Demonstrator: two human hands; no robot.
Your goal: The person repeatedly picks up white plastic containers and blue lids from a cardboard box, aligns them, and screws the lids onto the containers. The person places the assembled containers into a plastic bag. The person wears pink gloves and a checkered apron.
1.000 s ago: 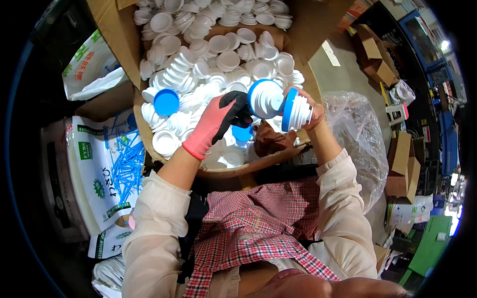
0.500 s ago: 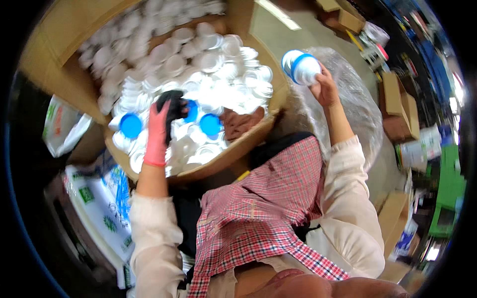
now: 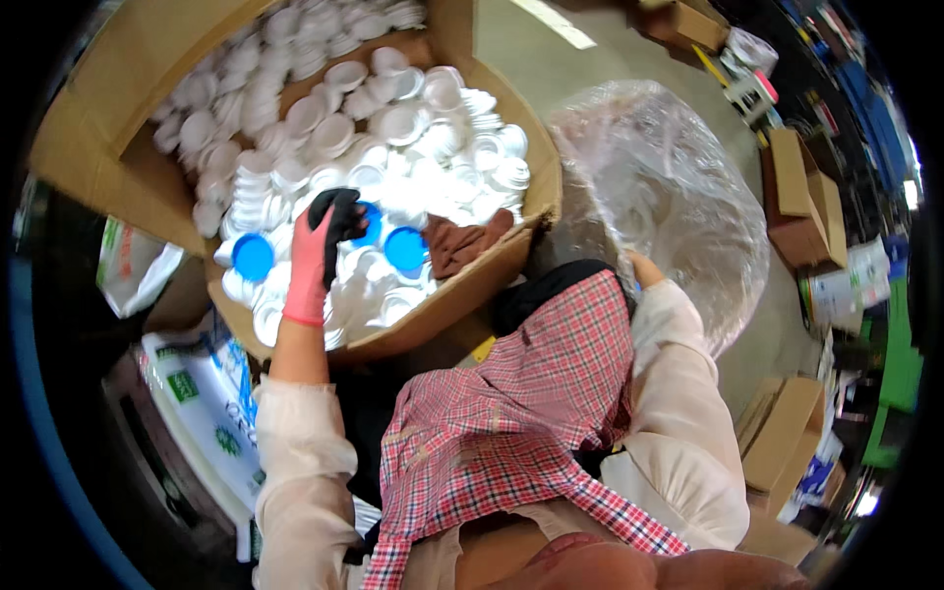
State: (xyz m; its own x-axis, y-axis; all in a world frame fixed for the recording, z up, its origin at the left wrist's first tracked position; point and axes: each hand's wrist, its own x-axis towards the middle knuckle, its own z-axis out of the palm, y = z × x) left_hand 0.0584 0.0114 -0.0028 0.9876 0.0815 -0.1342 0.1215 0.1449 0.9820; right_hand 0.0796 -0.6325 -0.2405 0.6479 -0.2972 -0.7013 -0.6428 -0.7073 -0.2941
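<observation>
The cardboard box [image 3: 433,313] holds a heap of loose white plastic lids [image 3: 398,123], with three blue lids [image 3: 253,257] on top towards its near side, so plenty looks left to handle. Over the box's heap, the gloved left hand [image 3: 323,241] has its fingers curled beside one blue lid; whether they grip it, I cannot tell. Right of the box, the right hand [image 3: 645,268] meets a clear plastic bag [image 3: 678,162], fingers and hold hidden. Grey floor [image 3: 516,64] and open cartons [image 3: 798,187] lie further right of the box.
</observation>
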